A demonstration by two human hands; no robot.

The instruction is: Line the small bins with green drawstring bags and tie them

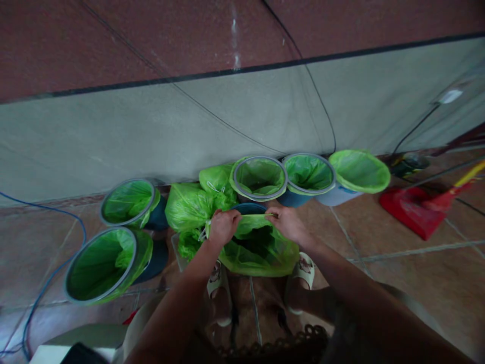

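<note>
My left hand (pixel 224 226) and my right hand (pixel 288 222) each pinch the far rim of a green garbage bag (pixel 261 263). The edge is pulled taut between them. The bag's mouth gapes toward me, and its inside is dark. Just beyond the stretched edge, part of a blue bin's rim (pixel 248 208) shows; the rest of that bin is hidden by the bag. Tied, full green bags (pixel 189 206) sit beside my left hand. A smaller crumpled green bundle (pixel 188 244) rests in a clear container left of the open bag.
Lined bins with grey rims stand along the wall: one bin (pixel 260 198), another (pixel 299 199), and a pale bin (pixel 335 196). Two more lined bins (pixel 146 270) are on the left. A red dustpan (pixel 411 210) lies right. A blue cable (pixel 51 283) crosses the left floor.
</note>
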